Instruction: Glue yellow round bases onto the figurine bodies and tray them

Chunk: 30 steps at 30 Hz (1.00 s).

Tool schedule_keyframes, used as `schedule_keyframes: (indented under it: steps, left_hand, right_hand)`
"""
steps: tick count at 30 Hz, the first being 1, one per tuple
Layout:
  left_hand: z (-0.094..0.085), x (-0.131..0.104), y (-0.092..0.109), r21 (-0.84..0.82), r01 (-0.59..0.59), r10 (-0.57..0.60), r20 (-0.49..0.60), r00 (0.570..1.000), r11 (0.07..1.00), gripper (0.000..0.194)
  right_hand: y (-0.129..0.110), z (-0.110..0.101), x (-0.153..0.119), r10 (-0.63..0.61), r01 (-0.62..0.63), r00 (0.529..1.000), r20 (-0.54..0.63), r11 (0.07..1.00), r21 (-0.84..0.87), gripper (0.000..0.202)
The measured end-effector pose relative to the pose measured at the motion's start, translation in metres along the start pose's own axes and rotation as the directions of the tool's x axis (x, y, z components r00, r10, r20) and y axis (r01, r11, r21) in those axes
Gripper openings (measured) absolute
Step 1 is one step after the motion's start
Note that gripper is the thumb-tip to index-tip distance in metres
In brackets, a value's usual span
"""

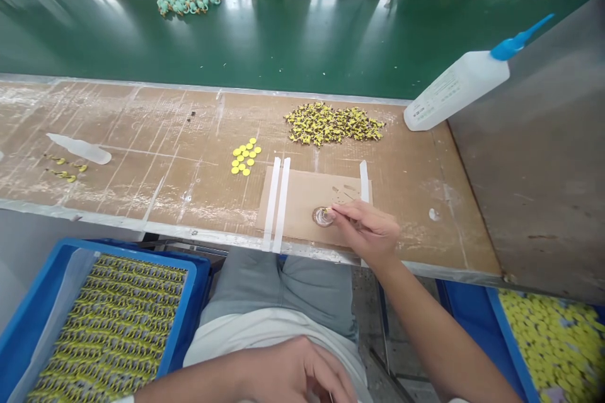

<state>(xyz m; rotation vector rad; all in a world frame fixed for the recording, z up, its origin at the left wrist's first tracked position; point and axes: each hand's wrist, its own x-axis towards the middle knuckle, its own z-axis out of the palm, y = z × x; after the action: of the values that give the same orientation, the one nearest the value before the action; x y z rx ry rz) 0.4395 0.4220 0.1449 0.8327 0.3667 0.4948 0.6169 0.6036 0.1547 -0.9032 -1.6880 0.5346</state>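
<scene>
My right hand [371, 230] is closed in a pinch on a small yellow piece, mostly hidden by the fingertips. Those fingertips are at the rim of a small round clear dish [322, 216]. Under the dish lies a cardboard sheet [302, 195] with strips of white tape across it. My left hand [307, 368] is low in front of my body, its fingers curled; the fingertips and anything in them are hidden. Beyond the cardboard is a heap of small yellow and dark pieces [333, 124]. Left of it lie several flat yellow discs [244, 155].
A white bottle with a blue nozzle [458, 89] leans against the metal panel [534, 157] at right. At left are a clear dropper bottle [80, 148] and several yellow pieces [66, 171]. Blue trays [191, 289] of yellow parts flank my legs. Beyond the green belt [283, 38], co-workers' hands show.
</scene>
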Motion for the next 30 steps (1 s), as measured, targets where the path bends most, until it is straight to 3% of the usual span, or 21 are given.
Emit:
schedule_keyframes:
  steps: [3, 7, 15, 19, 24, 30]
  left_hand:
    - [0.001, -0.001, 0.026, -0.188, 0.041, -0.072, -0.161, 0.984, 0.981, 0.033]
    - [-0.005, 0.001, 0.041, -0.335, -0.053, -0.056, -0.306, 0.95, 0.941, 0.028]
    - [-0.017, 0.0, 0.039, -0.327, -0.151, 0.02, -0.373, 0.928, 0.933, 0.022]
    - [-0.02, -0.001, 0.038, -0.305, -0.217, 0.062, -0.446, 0.893, 0.927, 0.019]
    - [-0.027, -0.001, 0.039, -0.285, -0.28, 0.104, -0.506, 0.856, 0.917, 0.018]
    - [-0.032, -0.001, 0.04, -0.268, -0.305, 0.14, -0.497, 0.856, 0.914, 0.019]
  right_hand:
    - [0.0, 0.0, 0.0, -0.02, 0.02, 1.0, 0.016, 1.0, 0.01, 0.009]
    - [0.002, 0.0, -0.001, -0.026, 0.026, 0.999, 0.028, 0.999, 0.022, 0.013]
    - [0.003, -0.001, -0.003, -0.006, 0.006, 0.999, 0.037, 1.0, 0.01, 0.008]
    - [0.001, -0.004, -0.003, -0.001, 0.001, 1.0, -0.011, 1.0, 0.022, 0.012]
    - [0.0, -0.009, 0.003, -0.111, 0.112, 0.993, 0.048, 0.994, -0.012, 0.018]
    - [0.002, -0.007, 0.01, -0.208, 0.207, 0.974, 0.088, 0.978, 0.018, 0.033]
